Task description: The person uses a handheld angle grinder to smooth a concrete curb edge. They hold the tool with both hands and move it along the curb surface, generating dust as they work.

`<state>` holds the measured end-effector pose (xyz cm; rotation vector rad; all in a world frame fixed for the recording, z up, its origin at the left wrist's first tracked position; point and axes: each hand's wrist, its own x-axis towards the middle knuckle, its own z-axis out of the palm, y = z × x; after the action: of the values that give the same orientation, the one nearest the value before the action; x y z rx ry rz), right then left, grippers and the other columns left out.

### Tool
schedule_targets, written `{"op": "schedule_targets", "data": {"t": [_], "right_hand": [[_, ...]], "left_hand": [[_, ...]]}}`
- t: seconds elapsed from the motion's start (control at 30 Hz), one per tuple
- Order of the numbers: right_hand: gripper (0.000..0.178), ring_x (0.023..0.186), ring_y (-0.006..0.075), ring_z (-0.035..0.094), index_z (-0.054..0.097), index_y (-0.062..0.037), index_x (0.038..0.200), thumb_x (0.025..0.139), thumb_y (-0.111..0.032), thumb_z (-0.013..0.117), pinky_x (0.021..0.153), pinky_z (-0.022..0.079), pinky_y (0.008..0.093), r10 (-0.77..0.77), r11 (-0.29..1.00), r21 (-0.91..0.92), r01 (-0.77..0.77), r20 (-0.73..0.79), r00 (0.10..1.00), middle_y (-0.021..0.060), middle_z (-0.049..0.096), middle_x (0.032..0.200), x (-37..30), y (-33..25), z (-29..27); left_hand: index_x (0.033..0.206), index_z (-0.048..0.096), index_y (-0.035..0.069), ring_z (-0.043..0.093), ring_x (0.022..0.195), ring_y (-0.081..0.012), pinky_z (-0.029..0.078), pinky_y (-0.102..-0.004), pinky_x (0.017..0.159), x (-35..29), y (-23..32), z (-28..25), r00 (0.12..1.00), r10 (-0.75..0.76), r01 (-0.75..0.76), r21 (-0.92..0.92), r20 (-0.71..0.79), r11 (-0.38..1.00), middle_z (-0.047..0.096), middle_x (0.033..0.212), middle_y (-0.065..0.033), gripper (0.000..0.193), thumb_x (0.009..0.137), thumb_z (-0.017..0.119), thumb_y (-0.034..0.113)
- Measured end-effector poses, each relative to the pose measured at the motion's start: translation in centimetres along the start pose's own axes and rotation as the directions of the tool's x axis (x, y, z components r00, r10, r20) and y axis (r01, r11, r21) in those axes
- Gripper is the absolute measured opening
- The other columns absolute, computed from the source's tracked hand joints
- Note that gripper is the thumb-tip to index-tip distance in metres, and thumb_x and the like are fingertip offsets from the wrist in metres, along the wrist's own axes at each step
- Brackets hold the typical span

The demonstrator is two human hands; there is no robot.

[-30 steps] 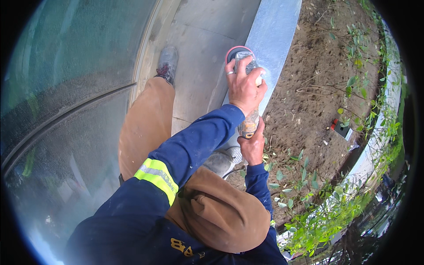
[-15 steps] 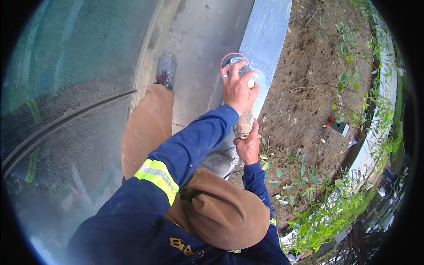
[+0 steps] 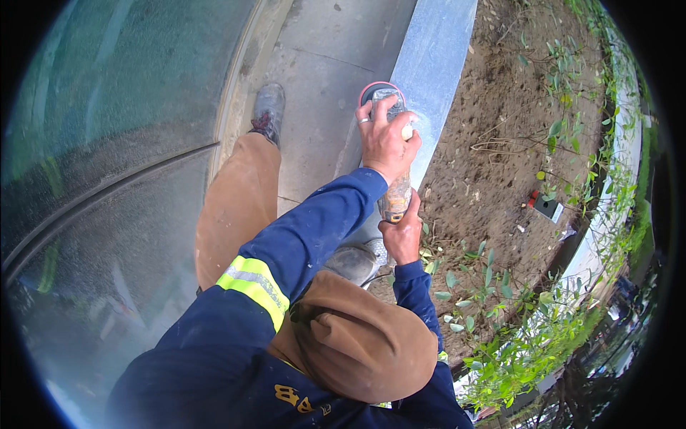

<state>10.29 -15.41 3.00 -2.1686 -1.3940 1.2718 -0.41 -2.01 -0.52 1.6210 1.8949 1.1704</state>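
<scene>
A big dusty glass wall [image 3: 107, 200] is on the left, and brown dirt [image 3: 493, 157] with green plants [image 3: 514, 357] is on the right. A long pale ledge [image 3: 432, 64] runs beside the dirt. A sander [image 3: 396, 194] is at the ledge's left edge, its round pad [image 3: 369, 92] poking out past it. The left hand [image 3: 386, 146] curls over the sander's front. The right hand [image 3: 404, 234] grips its back end. One left finger wears a ring [image 3: 365, 120].

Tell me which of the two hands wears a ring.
The left hand, on the power tool near its round pad: a ring shows there. None shows on the right hand, at the tool's rear.
</scene>
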Motion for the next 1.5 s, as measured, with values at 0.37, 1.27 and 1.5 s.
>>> {"op": "schedule_targets", "data": {"t": [0.37, 1.27, 1.5], "right_hand": [[0.090, 0.103, 0.0444, 0.071, 0.029, -0.0058, 0.153, 0.072, 0.000, 0.069, 0.089, 0.056, 0.0476, 0.013, 0.998, 0.055, -0.010, -0.053, 0.999, 0.0303, 0.071, 0.110, -3.1, 3.2, 0.3], [0.091, 0.107, 0.0460, 0.069, 0.030, -0.0076, 0.152, 0.071, 0.000, 0.070, 0.093, 0.054, 0.0481, 0.016, 0.997, 0.070, -0.016, 0.004, 1.000, 0.0312, 0.069, 0.114, 0.3, 0.5, 0.0], [0.093, 0.106, 0.0416, 0.071, 0.029, -0.0077, 0.153, 0.071, 0.000, 0.070, 0.092, 0.054, 0.0462, 0.019, 0.995, 0.095, -0.013, -0.066, 0.998, 0.0297, 0.069, 0.113, -1.2, 2.5, -0.2]], "left_hand": [[0.101, 0.073, 0.015, 0.047, 0.127, -0.0382, 0.030, -0.0575, 0.113, -3.4, 2.1, 0.1, 0.995, 0.055, -0.051, -0.039, 0.087, 0.998, 0.056, 0.130, -0.0160, 0.025, 0.077, 0.078, 0.015], [0.099, 0.075, 0.015, 0.040, 0.127, -0.0404, 0.032, -0.0532, 0.113, 0.3, 0.8, 0.5, 0.999, 0.036, -0.036, 0.004, 0.037, 0.999, 0.056, 0.132, -0.0126, 0.025, 0.075, 0.078, 0.016], [0.100, 0.074, 0.014, 0.042, 0.127, -0.0420, 0.031, -0.0549, 0.114, -1.5, 2.4, 1.4, 0.993, 0.041, -0.039, -0.020, 0.107, 0.999, 0.055, 0.134, -0.0141, 0.027, 0.074, 0.079, 0.017]]}}
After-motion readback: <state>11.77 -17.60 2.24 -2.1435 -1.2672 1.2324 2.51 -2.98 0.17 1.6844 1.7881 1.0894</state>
